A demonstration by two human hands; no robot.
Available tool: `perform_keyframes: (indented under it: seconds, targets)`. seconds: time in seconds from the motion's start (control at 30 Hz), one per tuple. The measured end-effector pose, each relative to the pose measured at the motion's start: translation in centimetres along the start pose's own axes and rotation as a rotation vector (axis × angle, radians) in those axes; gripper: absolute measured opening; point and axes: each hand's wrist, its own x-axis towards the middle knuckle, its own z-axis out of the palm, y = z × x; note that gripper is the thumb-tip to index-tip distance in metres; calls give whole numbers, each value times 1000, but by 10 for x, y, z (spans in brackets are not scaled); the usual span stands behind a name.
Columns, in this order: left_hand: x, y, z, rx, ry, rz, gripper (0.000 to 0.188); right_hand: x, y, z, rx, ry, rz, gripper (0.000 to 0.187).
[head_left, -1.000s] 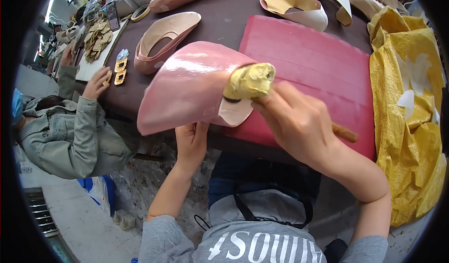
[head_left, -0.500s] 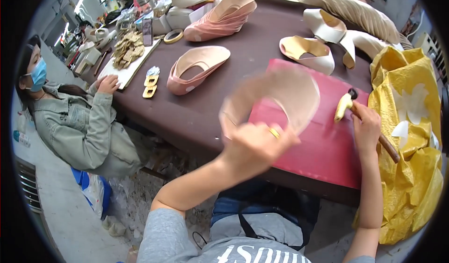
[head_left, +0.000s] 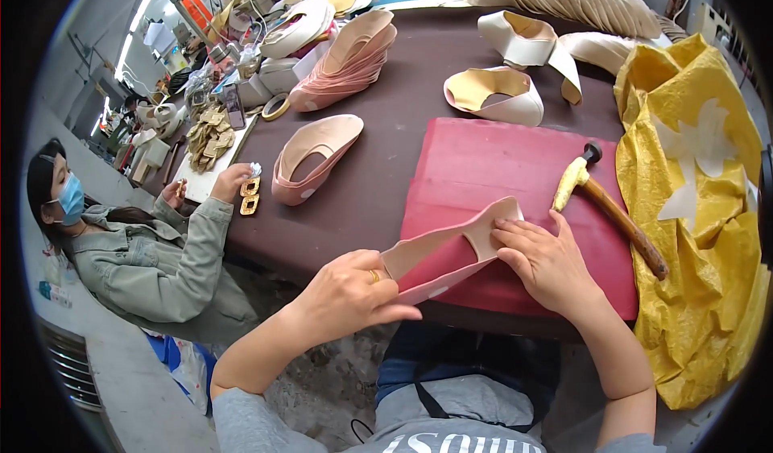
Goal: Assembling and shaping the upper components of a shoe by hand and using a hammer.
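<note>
A pink shoe upper with a beige lining (head_left: 428, 289) is stretched between my hands over the red mat (head_left: 475, 167). My left hand (head_left: 348, 290) is closed around its left end, a gold ring on one finger. My right hand (head_left: 547, 264) lies against the lining at the other end, its fingers stretched out and apart. Just beyond that hand, a hammer (head_left: 622, 211) with a wooden handle and yellow wrapping near its dark head lies on the mat's right side.
Another pink upper (head_left: 310, 163) and a stack of pink uppers (head_left: 346, 62) stand left of the mat. White uppers (head_left: 511, 103) lie behind it. A yellow sack (head_left: 684, 292) hangs at the right. At the left, a masked person (head_left: 153, 268) handles small pieces beside gold buckles (head_left: 250, 195).
My right hand has let go of the hammer, now lying on the mat, and come to the upper. The upper has moved lower and nearer. The other person's hand has reached toward the buckles.
</note>
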Motion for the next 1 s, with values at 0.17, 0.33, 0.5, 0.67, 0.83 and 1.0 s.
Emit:
perform_keyframes:
  seconds: [0.17,0.33,0.5,0.67,0.83,1.0]
  targets:
    - [2,6,13,-181,119,35,29,-3,5,1,128,154,-81,43]
    - [10,4,26,-122,205,110,27,-3,-6,-5,-14,97,20,38]
    - [7,-4,8,-342,241,2,27,-8,13,0,289,117,54,31]
    - [5,-45,-51,-211,618,-89,21,-10,46,17,292,300,-6,32]
    - [30,-146,-49,202,930,6,13,7,49,20,263,269,-89,29]
    - [-28,-255,16,284,82,-477,23,23,32,14,296,287,-72,23]
